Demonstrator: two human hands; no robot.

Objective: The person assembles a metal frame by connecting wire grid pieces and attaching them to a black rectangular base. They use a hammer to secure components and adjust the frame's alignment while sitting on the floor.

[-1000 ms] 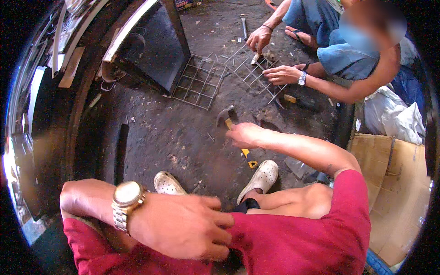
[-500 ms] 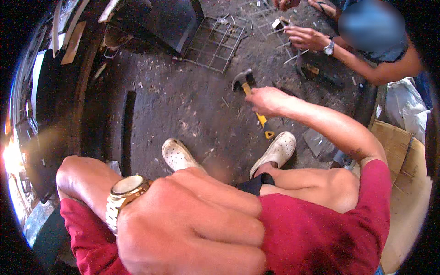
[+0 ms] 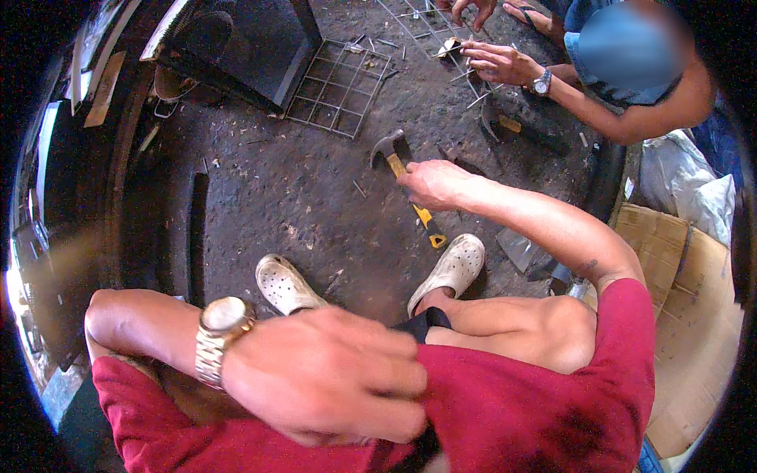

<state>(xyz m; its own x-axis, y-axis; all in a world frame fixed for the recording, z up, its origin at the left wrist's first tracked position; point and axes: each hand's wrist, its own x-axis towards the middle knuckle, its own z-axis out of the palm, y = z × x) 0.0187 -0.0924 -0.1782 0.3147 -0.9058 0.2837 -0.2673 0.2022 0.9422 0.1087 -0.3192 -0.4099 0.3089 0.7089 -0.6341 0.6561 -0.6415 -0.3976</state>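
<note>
My right hand [image 3: 436,184] is closed around the handle of a claw hammer [image 3: 430,225]. The hammer's dark metal head points up and left, and the yellow and black end of the handle sticks out below my hand, above the floor [image 3: 276,197]. My left hand [image 3: 327,374], with a gold watch [image 3: 223,315] on its wrist, is raised close in front of my red shirt [image 3: 544,394]. Its fingers curl in and down; their tips, and anything in them, are hidden.
A wire grid [image 3: 337,87] lies beside a black box-like object [image 3: 244,47]. At the upper right, another person's hand [image 3: 505,63] touches a second grid [image 3: 414,24]. Another hammer [image 3: 505,126] lies near that person. Cardboard [image 3: 650,236] and a white sack [image 3: 682,177] are at right.
My left hand has drawn a little lower and away from the camera, still curled. The view has shifted, so the floor things appear further left. The right hand keeps its hold on the hammer.
</note>
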